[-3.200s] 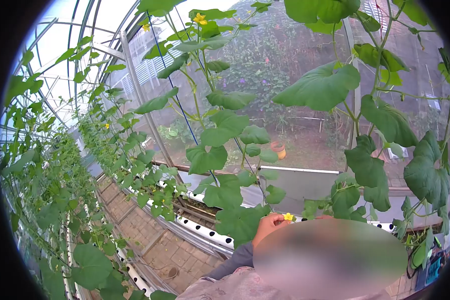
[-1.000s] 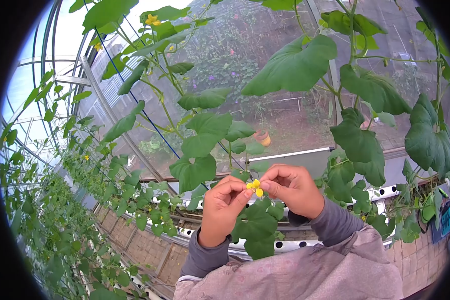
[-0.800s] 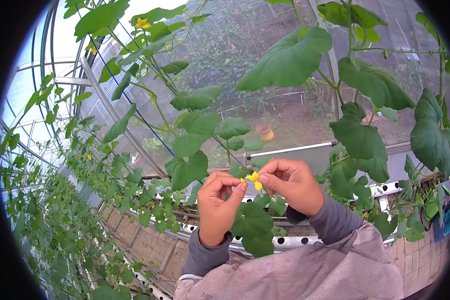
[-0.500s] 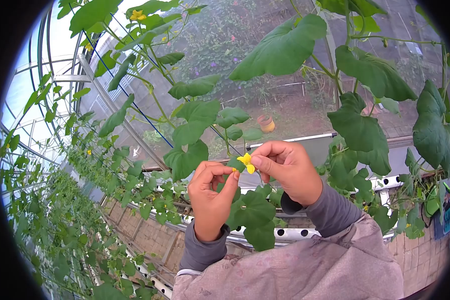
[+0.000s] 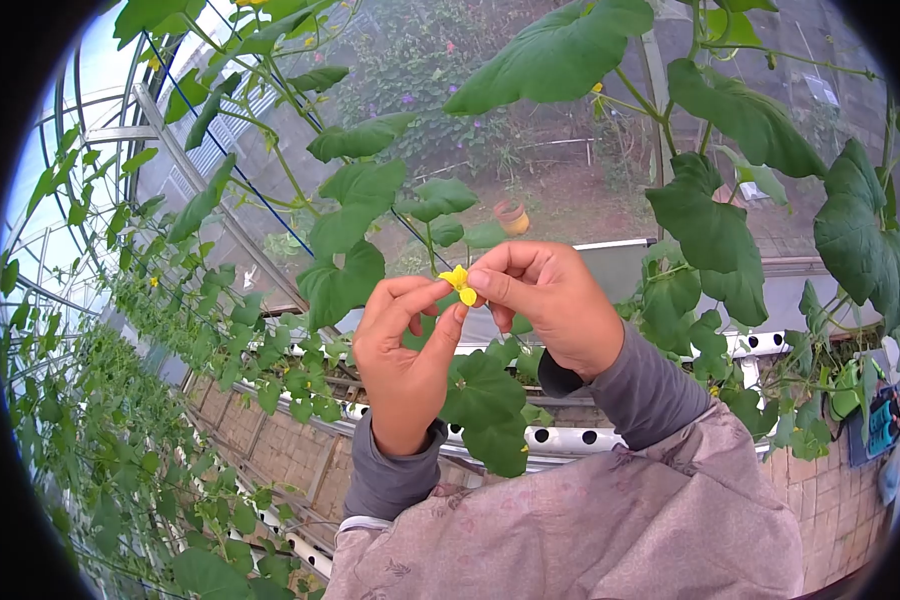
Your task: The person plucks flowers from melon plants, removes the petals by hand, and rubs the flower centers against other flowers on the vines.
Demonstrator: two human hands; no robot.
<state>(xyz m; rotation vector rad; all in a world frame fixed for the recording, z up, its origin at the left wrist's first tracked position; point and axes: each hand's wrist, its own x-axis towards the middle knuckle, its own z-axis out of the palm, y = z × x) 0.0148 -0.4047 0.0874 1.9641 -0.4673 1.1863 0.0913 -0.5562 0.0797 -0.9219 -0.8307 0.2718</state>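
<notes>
- Right hand point(image 5: 560, 310) of you comes to the flower from its right side; the thumb and the index finger are pinching the yellow flower point(image 5: 457, 279) at its edge.
- Left hand point(image 5: 400, 350) of you is on the left of the same flower, with palm half open, thumb and index finger curved towards each other, and their tips just beside the petals. I cannot tell if these tips grip something small.
- The flower is between your two hands, at the middle of the scene, with its petals spread.
- Under your hands, a broad green leaf point(image 5: 483, 390) hangs in front of a white pipe point(image 5: 566, 439), which has round dark holes along it.
- Your both wrists are covered by grey sleeves point(image 5: 660, 390), and nearest to you is the pale pinkish garment point(image 5: 570, 520).
- To the far right, above your right hand, one large lobed leaf point(image 5: 560, 60) stretches out from its vine.
- Beyond the see-through wall point(image 5: 555, 110), an orange pot point(image 5: 511, 217) stands on the ground, far from you.
- On the left side, dense climbing plants point(image 5: 80, 440) fill a long row.
- At the right, near the brick paving point(image 5: 825, 500), you have a blue container point(image 5: 882, 425).
</notes>
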